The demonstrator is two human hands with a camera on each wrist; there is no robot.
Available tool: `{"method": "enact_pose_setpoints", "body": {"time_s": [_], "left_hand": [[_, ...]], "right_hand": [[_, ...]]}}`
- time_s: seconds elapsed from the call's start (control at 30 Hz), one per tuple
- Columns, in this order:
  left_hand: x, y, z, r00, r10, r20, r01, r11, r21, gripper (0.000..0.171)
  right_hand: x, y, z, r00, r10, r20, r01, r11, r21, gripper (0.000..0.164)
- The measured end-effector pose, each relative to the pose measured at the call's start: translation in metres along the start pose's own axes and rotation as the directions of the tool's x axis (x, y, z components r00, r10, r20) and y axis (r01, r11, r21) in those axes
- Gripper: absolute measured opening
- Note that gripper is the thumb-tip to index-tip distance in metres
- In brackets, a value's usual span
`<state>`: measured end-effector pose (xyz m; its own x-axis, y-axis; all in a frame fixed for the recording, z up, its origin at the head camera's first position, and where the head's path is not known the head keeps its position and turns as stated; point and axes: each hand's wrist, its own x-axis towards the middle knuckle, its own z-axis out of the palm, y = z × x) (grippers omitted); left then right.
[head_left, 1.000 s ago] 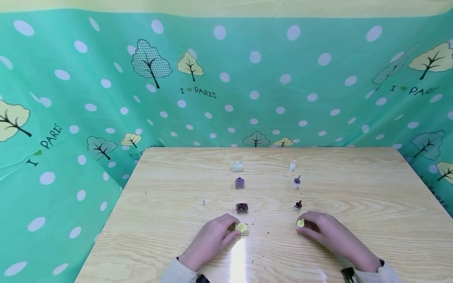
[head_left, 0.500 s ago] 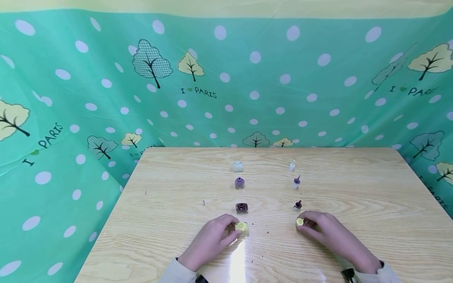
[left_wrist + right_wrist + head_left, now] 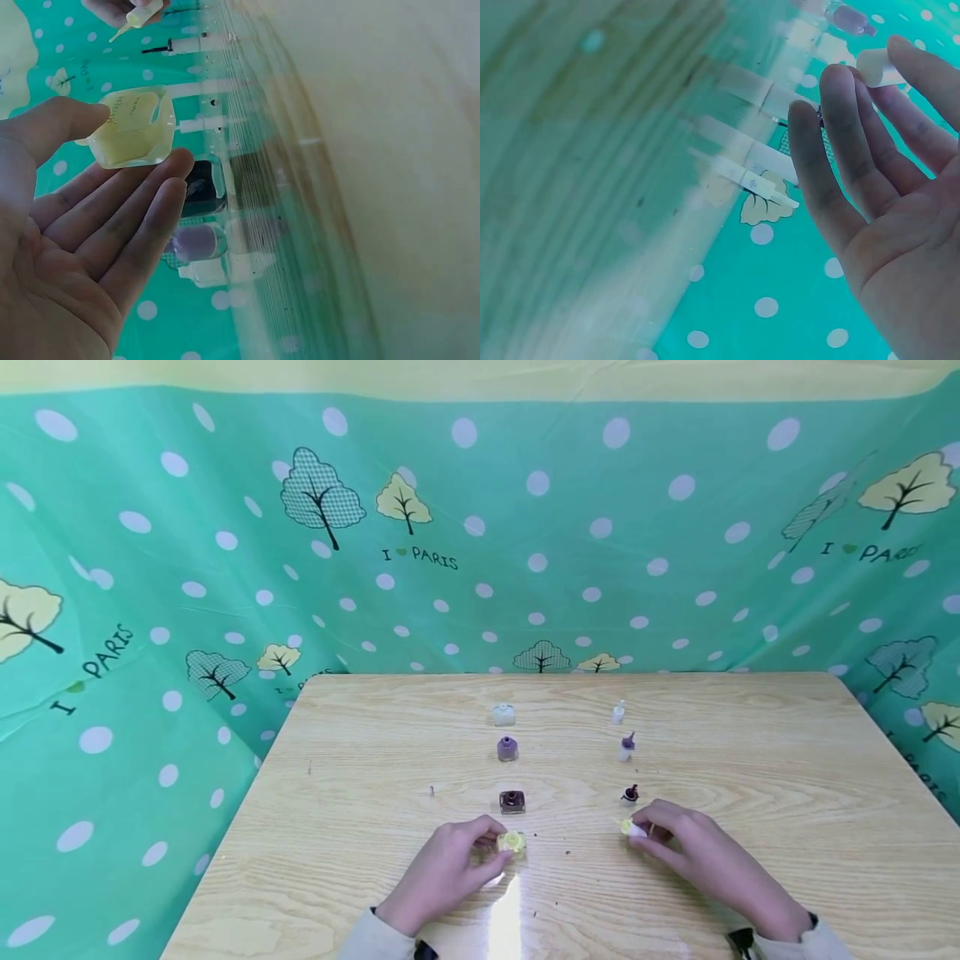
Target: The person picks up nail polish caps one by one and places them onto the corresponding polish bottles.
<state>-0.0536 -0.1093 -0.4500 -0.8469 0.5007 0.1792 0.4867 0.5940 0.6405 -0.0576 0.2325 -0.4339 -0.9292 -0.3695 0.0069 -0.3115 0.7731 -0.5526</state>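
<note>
My left hand pinches a small open bottle of yellow nail polish between thumb and fingertips, near the front of the table. In my right hand is a white nail polish cap, held by thumb and fingertips. Its yellow-coated brush points left toward the bottle, with a wide gap between the two. Beyond the left hand stand an open dark bottle, a purple bottle and a clear bottle in a column.
Opposite those bottles, caps stand with brushes upward: a dark-brushed cap, a purple-brushed cap and a clear-brushed cap. Small dark specks dot the wooden table. A green patterned cloth hangs behind and at both sides.
The right hand has tipped the yellow-brushed cap over, so its brush now points left. The left hand and the yellow bottle have shifted only slightly.
</note>
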Motion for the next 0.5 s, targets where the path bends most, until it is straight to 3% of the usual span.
{"method": "enact_pose_setpoints", "body": {"time_s": [0.2, 0.5], "left_hand": [[-0.0002, -0.0013, 0.0006, 0.999, 0.023, -0.023, -0.023, 1.000, 0.018, 0.020], [0.0000, -0.0018, 0.0001, 0.998, 0.035, -0.045, -0.034, 0.999, 0.018, 0.020]], "right_hand": [[-0.0007, -0.0046, -0.0034, 1.000, 0.022, 0.007, -0.022, 1.000, -0.015, 0.021], [-0.0019, -0.0087, -0.0049, 0.997, -0.060, -0.041, 0.059, 0.998, -0.030, 0.020]]}}
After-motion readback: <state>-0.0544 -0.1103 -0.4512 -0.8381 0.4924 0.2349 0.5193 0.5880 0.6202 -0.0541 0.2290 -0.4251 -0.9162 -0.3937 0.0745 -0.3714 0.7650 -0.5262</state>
